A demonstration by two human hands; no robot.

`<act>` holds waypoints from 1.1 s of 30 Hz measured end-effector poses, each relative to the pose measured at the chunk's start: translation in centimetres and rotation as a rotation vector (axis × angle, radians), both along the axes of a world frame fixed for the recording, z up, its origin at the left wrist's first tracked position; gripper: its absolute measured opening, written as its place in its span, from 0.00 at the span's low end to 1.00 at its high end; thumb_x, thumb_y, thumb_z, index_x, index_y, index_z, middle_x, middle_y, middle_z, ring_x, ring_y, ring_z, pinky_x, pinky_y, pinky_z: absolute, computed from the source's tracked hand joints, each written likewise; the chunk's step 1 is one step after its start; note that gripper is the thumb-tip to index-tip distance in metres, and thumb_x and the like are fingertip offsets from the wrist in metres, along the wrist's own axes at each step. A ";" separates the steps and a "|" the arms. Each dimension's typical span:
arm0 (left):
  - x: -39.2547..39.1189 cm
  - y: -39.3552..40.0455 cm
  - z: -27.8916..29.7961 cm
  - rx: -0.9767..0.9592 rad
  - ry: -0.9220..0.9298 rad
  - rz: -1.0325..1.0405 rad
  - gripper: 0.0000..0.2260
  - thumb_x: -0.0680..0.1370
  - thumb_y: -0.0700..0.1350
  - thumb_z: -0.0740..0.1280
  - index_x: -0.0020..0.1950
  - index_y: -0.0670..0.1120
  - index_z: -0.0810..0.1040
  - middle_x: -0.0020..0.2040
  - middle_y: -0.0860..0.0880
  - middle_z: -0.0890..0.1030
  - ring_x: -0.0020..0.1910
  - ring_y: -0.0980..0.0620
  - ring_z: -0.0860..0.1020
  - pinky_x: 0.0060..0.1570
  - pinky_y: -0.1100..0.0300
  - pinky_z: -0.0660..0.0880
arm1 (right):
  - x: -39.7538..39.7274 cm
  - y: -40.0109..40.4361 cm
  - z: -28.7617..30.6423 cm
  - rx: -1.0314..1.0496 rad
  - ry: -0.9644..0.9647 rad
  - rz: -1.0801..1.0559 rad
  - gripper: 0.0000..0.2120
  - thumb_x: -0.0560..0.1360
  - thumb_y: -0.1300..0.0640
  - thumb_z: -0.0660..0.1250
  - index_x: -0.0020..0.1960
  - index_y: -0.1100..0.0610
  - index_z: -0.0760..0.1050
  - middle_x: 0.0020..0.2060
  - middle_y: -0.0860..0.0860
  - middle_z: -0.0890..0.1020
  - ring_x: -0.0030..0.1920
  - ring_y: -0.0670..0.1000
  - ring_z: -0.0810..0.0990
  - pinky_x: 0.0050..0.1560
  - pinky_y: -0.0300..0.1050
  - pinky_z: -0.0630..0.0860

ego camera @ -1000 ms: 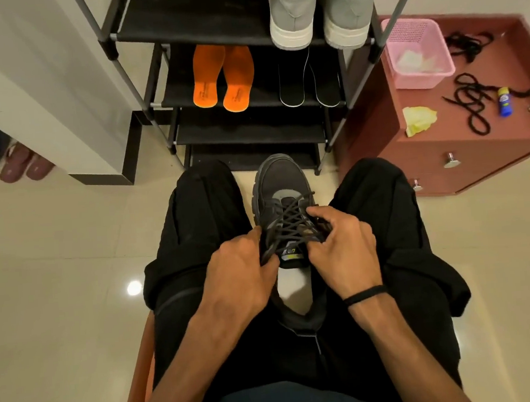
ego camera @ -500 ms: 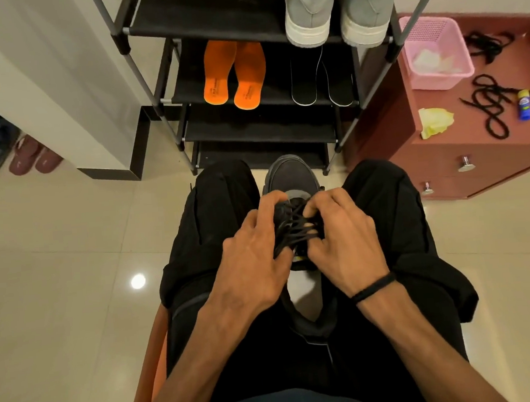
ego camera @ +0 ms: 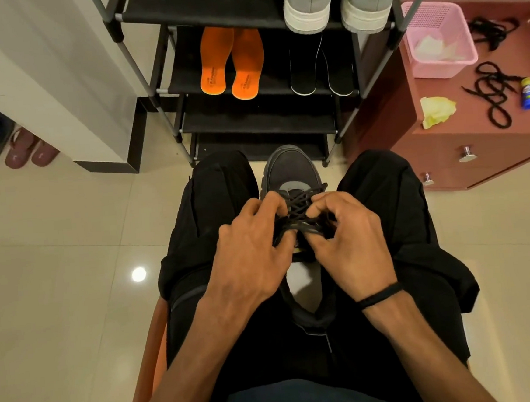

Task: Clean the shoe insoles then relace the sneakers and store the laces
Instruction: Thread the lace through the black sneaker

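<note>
Head view looked down on my lap, where the dark grey sneaker point(ego camera: 291, 173) lay between my thighs, toe pointing away toward the shoe rack point(ego camera: 251, 119). My left hand point(ego camera: 252, 252) had its fingers curled into the black lace point(ego camera: 299, 210) on the left side of the tongue, and my right hand point(ego camera: 349, 241) pinched the same lace on the right, so both hands held it over the eyelets. The lace crossed the upper in several rows. On the rack's middle shelf sat a pair of orange insoles point(ego camera: 232, 63) beside a pair of black insoles point(ego camera: 321, 66), with grey shoes point(ego camera: 336, 1) on the shelf above. On the reddish tabletop point(ego camera: 473, 127) to my right lay loose black laces point(ego camera: 493, 94), a pink basket point(ego camera: 438, 38), a yellow cloth point(ego camera: 437, 111) and a small blue bottle point(ego camera: 528, 93).
</note>
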State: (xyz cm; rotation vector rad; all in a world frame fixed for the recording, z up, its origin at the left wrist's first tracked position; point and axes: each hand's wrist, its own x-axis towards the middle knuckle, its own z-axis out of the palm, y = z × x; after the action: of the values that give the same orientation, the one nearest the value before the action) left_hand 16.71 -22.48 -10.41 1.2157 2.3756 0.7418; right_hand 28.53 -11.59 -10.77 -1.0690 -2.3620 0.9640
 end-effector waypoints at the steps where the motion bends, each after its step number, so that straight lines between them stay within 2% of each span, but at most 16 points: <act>1: -0.1 -0.3 0.0 0.009 -0.015 0.003 0.12 0.80 0.56 0.70 0.59 0.57 0.71 0.53 0.58 0.75 0.40 0.57 0.78 0.49 0.53 0.74 | 0.3 -0.3 0.2 0.008 -0.015 0.030 0.13 0.70 0.64 0.77 0.48 0.53 0.76 0.52 0.45 0.77 0.53 0.43 0.78 0.55 0.41 0.79; 4: -0.8 -0.9 0.1 0.005 -0.118 -0.035 0.18 0.77 0.60 0.73 0.63 0.59 0.72 0.58 0.59 0.77 0.41 0.60 0.81 0.50 0.51 0.82 | 1.8 -1.5 1.0 0.076 -0.087 0.089 0.17 0.69 0.62 0.79 0.47 0.53 0.72 0.56 0.47 0.70 0.58 0.48 0.74 0.55 0.38 0.77; 6: -1.5 -1.3 0.2 -0.028 -0.210 -0.073 0.23 0.75 0.59 0.75 0.67 0.61 0.71 0.62 0.59 0.77 0.44 0.61 0.82 0.51 0.55 0.83 | 3.0 -2.4 1.3 0.152 -0.186 0.146 0.15 0.67 0.59 0.80 0.46 0.53 0.75 0.63 0.51 0.68 0.66 0.54 0.69 0.60 0.36 0.72; 7: -1.7 -1.4 0.3 -0.047 -0.252 -0.087 0.26 0.74 0.58 0.76 0.69 0.63 0.70 0.63 0.58 0.77 0.45 0.61 0.82 0.52 0.57 0.83 | 3.3 -2.8 1.4 0.192 -0.254 0.178 0.13 0.67 0.58 0.80 0.48 0.53 0.79 0.68 0.53 0.67 0.70 0.57 0.65 0.64 0.40 0.71; 10: -2.1 -1.6 0.5 -0.077 -0.350 -0.085 0.33 0.74 0.56 0.77 0.75 0.64 0.65 0.67 0.57 0.77 0.50 0.61 0.83 0.53 0.63 0.82 | 3.0 -3.4 0.9 0.289 -0.451 0.225 0.14 0.68 0.58 0.78 0.53 0.51 0.83 0.78 0.58 0.59 0.76 0.65 0.58 0.69 0.62 0.71; 13: -2.1 -1.7 0.7 -0.062 -0.423 0.003 0.33 0.76 0.58 0.74 0.78 0.62 0.66 0.65 0.58 0.79 0.50 0.63 0.83 0.51 0.67 0.81 | 1.5 -2.7 0.3 0.344 -0.522 0.198 0.10 0.69 0.59 0.78 0.49 0.54 0.83 0.79 0.60 0.59 0.76 0.69 0.59 0.70 0.67 0.67; 16: -1.9 -1.8 0.9 -0.005 -0.499 0.160 0.25 0.78 0.61 0.70 0.74 0.55 0.75 0.55 0.58 0.84 0.45 0.62 0.85 0.49 0.57 0.84 | 1.1 -2.5 -0.2 0.363 -0.480 0.225 0.05 0.71 0.58 0.78 0.45 0.56 0.83 0.77 0.58 0.64 0.76 0.65 0.60 0.70 0.65 0.68; 19: -1.5 -1.7 0.8 0.028 -0.507 0.230 0.15 0.81 0.59 0.68 0.60 0.53 0.84 0.45 0.56 0.86 0.42 0.61 0.85 0.46 0.56 0.85 | 2.2 -3.2 0.2 0.367 -0.322 0.265 0.06 0.77 0.58 0.70 0.49 0.60 0.84 0.70 0.54 0.70 0.74 0.59 0.64 0.67 0.57 0.73; 23: -1.1 -1.4 0.2 0.045 -0.476 0.270 0.08 0.78 0.59 0.73 0.50 0.55 0.86 0.41 0.58 0.86 0.40 0.61 0.85 0.47 0.53 0.85 | 2.8 -3.7 1.7 0.443 -0.114 0.189 0.15 0.81 0.57 0.61 0.53 0.62 0.84 0.63 0.56 0.74 0.66 0.58 0.71 0.59 0.51 0.76; 26: -0.8 -1.1 -0.2 0.067 -0.441 0.272 0.05 0.79 0.55 0.73 0.48 0.56 0.85 0.40 0.59 0.85 0.39 0.60 0.84 0.44 0.51 0.85 | 2.6 -3.0 1.8 0.446 -0.031 0.102 0.11 0.81 0.55 0.66 0.55 0.59 0.83 0.59 0.56 0.75 0.59 0.57 0.73 0.50 0.49 0.78; 27: -0.6 -1.0 -0.2 0.075 -0.421 0.268 0.04 0.80 0.55 0.72 0.48 0.56 0.84 0.39 0.59 0.84 0.38 0.61 0.84 0.43 0.52 0.85 | 2.5 -2.7 1.9 0.440 -0.033 0.065 0.10 0.79 0.55 0.69 0.57 0.58 0.83 0.57 0.55 0.75 0.56 0.55 0.75 0.45 0.48 0.78; 29: -0.4 -1.0 -0.3 0.098 -0.396 0.273 0.05 0.80 0.54 0.71 0.48 0.55 0.83 0.39 0.60 0.84 0.37 0.60 0.83 0.42 0.53 0.85 | 2.2 -2.0 2.3 0.345 -0.141 -0.017 0.21 0.77 0.48 0.72 0.67 0.51 0.76 0.54 0.51 0.74 0.52 0.52 0.77 0.35 0.49 0.79; 31: -0.2 -1.0 -0.4 0.141 -0.394 0.287 0.04 0.82 0.53 0.70 0.49 0.55 0.82 0.40 0.61 0.84 0.39 0.61 0.83 0.41 0.55 0.84 | 2.0 -1.7 2.9 0.219 -0.321 -0.078 0.32 0.77 0.37 0.66 0.76 0.44 0.60 0.51 0.47 0.77 0.48 0.51 0.80 0.35 0.50 0.79; 33: -0.1 -1.0 -0.3 0.207 -0.422 0.293 0.04 0.83 0.51 0.69 0.50 0.53 0.82 0.42 0.59 0.84 0.42 0.60 0.84 0.43 0.57 0.84 | 2.2 -1.6 3.1 0.165 -0.473 -0.068 0.34 0.78 0.31 0.56 0.78 0.42 0.51 0.47 0.46 0.81 0.47 0.54 0.82 0.40 0.52 0.79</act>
State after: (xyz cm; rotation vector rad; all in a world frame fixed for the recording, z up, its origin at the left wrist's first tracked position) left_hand 16.56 -23.44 -10.71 0.6923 2.1757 1.2274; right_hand 30.71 -13.23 -7.67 -1.4222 -2.6907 0.5190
